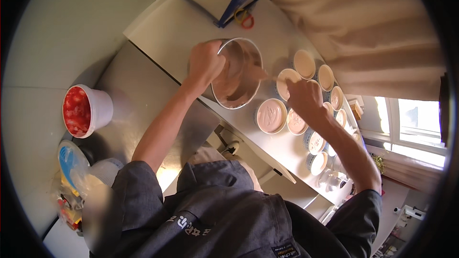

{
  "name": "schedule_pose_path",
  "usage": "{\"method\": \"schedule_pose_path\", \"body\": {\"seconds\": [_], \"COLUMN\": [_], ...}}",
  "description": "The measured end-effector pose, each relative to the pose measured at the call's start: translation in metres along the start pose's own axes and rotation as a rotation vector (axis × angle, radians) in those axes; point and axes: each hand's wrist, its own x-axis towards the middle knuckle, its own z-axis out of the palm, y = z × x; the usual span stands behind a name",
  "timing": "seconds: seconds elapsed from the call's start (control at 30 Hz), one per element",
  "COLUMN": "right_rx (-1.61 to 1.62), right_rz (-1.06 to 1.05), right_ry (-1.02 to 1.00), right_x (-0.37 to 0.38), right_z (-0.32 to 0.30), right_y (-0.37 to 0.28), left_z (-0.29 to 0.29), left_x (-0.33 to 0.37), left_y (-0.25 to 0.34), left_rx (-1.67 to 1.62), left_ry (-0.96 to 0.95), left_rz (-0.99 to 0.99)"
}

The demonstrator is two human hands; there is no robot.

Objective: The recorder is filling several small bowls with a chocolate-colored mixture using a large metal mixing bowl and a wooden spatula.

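My left hand is closed on the rim of a deep metal pot, which is tilted toward me. Inside the pot, a pinkish-brown creamy mixture coats the walls. My right hand is closed around the thin handle of a spatula. The spatula's blade is coated with the mixture, blurred, and over the pot's right rim. Beneath and around my right hand stand several round paper cups. A near cup is filled with pink cream, and another filled cup sits just beside the hand.
A white tub with red and white contents stands on the metal counter at left. Behind it lie plastic bags and packages. Scissors and a blue-edged frame are at the far edge. A beige curtain hangs at right.
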Motion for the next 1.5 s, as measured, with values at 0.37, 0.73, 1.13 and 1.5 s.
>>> {"method": "schedule_pose_path", "body": {"seconds": [0.37,0.73,1.13,1.5], "right_rx": [-0.101,0.949,1.045,0.456], "right_rz": [-0.135,0.275,0.265,0.138], "right_ry": [0.310,-0.502,-0.680,-0.112], "right_x": [0.043,0.035,-0.032,-0.012], "right_z": [-0.001,0.005,0.008,0.031], "right_y": [-0.032,-0.104,-0.084,-0.098], "left_z": [-0.018,-0.005,0.006,0.006], "left_x": [-0.032,-0.090,-0.110,-0.121], "left_y": [-0.013,-0.036,-0.041,-0.035], "left_rx": [-0.196,-0.194,-0.269,-0.381], "left_ry": [0.117,0.234,0.410,0.411], "left_rz": [-0.115,-0.216,-0.006,-0.067]}}
